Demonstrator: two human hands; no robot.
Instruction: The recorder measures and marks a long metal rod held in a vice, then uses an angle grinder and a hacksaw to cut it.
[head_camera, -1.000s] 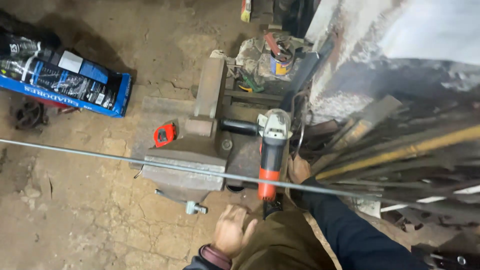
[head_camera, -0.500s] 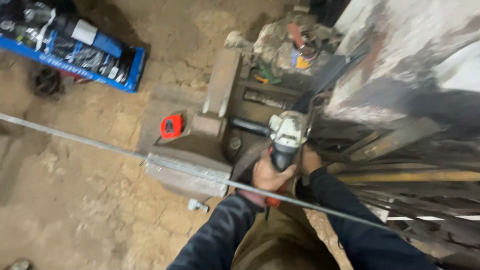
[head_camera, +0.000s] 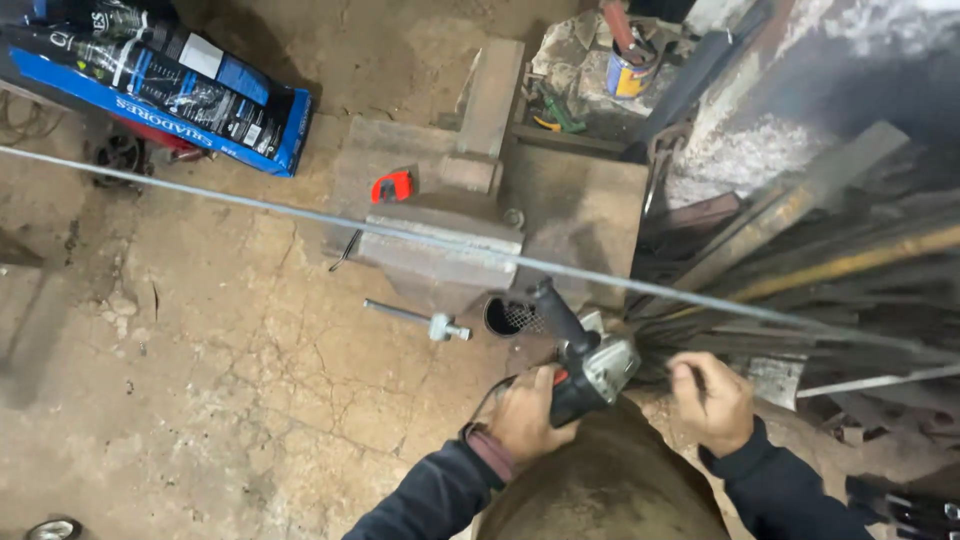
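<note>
Workshop floor, seen from above.

Left hand (head_camera: 522, 415): fingers wrapped around the body of an angle grinder (head_camera: 582, 362), red and black with a grey gear head. The grinder sits near the person's lap, its black side handle pointing up and left toward the vise.

Right hand (head_camera: 712, 400): curled nearly into a fist just right of the grinder, apart from it; something thin and dark seems pinched in the fingers, too small to identify.

Long metal rod (head_camera: 300, 215): thin, grey, running from the far left edge down to the right, lying across the top of the bench vise (head_camera: 440, 255) and passing just beyond the grinder.

Vise: heavy, rust-grey, standing on the cracked concrete floor (head_camera: 200, 400), its screw handle (head_camera: 415, 318) sticking out to the left.

Red tape measure (head_camera: 391, 186): on the steel block behind the vise.

Blue carton (head_camera: 170, 90): far left.

Paint can (head_camera: 632, 75): far centre, among clutter.

Steel bars and scrap (head_camera: 830, 260): heaped at right.
</note>
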